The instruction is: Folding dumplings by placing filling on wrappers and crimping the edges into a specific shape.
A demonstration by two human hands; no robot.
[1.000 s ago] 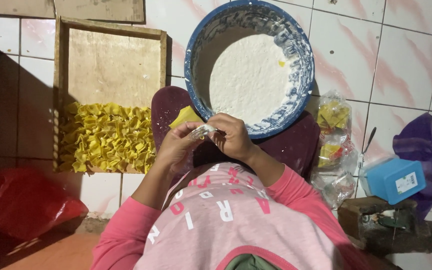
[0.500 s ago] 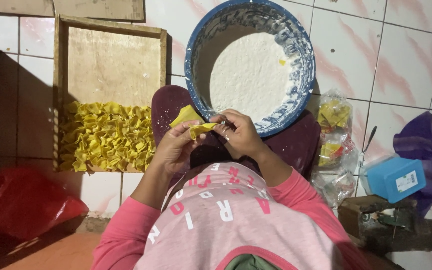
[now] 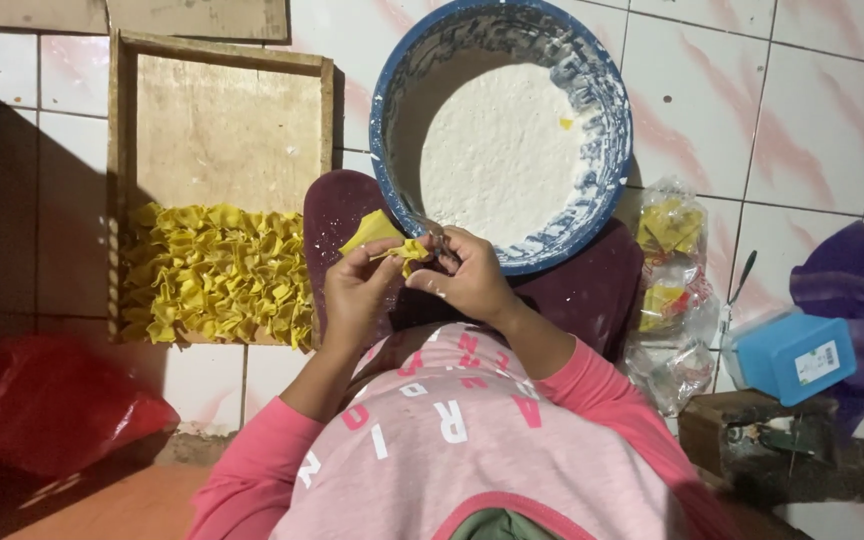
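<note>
Nearest the camera is the person's pink shirt (image 3: 472, 440) with pale lettering, both pink sleeves reaching forward over the lap. The left hand (image 3: 357, 292) and the right hand (image 3: 467, 275) meet just in front of the chest. Between them sits a small yellow dough piece (image 3: 407, 250), pinched from both sides: the left grip is narrow, thumb and fingertips closed on the piece's left edge, and the right grip is likewise narrow, its fingers curled and closed on the right edge. The piece is held in the air above a dark maroon board (image 3: 337, 215), which lies under the hands and shows dustings of white. A flat yellow dough sheet (image 3: 370, 230) lies on that board, just behind the left hand.

To the left, on the tiled floor (image 3: 802, 120), stands a shallow wooden tray (image 3: 222, 110). Its near half is packed with folded yellow pieces (image 3: 217, 275) in close rows; its far half is bare wood. A red plastic bag (image 3: 47, 405) lies in shadow at the near left.

To the right of the board lie clear plastic bags (image 3: 672, 290) with yellow contents, then a blue box (image 3: 794, 355) resting near a purple bag (image 3: 852, 290).

Farthest, touching the far edge of the board, stands a large blue-rimmed bowl (image 3: 392, 90) holding white flour (image 3: 497, 150), with a yellow scrap on its surface.
</note>
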